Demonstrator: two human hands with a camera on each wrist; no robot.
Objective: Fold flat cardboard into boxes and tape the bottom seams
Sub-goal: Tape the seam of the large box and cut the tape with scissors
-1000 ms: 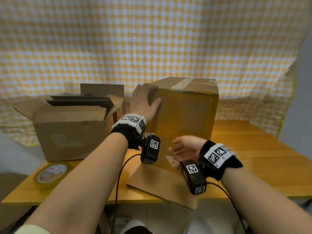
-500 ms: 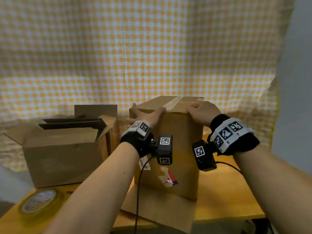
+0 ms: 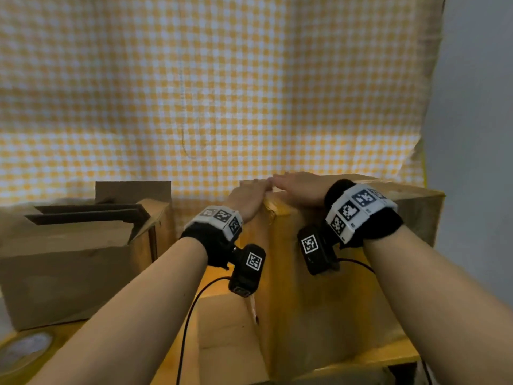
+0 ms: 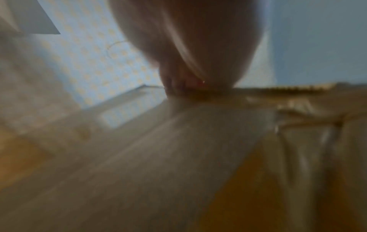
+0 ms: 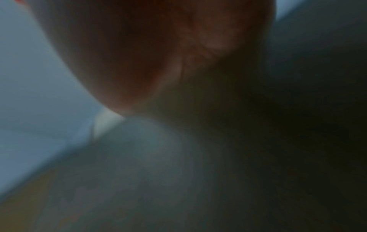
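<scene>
A tall brown cardboard box (image 3: 333, 287) stands on the wooden table (image 3: 402, 350), one bottom flap (image 3: 227, 329) lying out toward me. My left hand (image 3: 249, 197) rests on the box's top left corner, fingers laid over the top. My right hand (image 3: 298, 187) lies flat on the top beside it, fingers straight, and the fingertips of both hands nearly meet. The left wrist view is blurred: my left hand (image 4: 188, 47) meets the box edge (image 4: 278, 89). In the dark, blurred right wrist view only my right hand (image 5: 149, 55) shows, close against the box.
A second cardboard box (image 3: 69, 268) with open top flaps stands at the left of the table. A roll of tape (image 3: 25, 348) lies at the near left corner. A yellow checked cloth (image 3: 222, 93) hangs behind. A grey wall is at the right.
My right hand rose from the box's lower front to its top and now lies flat there. My left hand slid along the top toward it. The box looks nearer and turned.
</scene>
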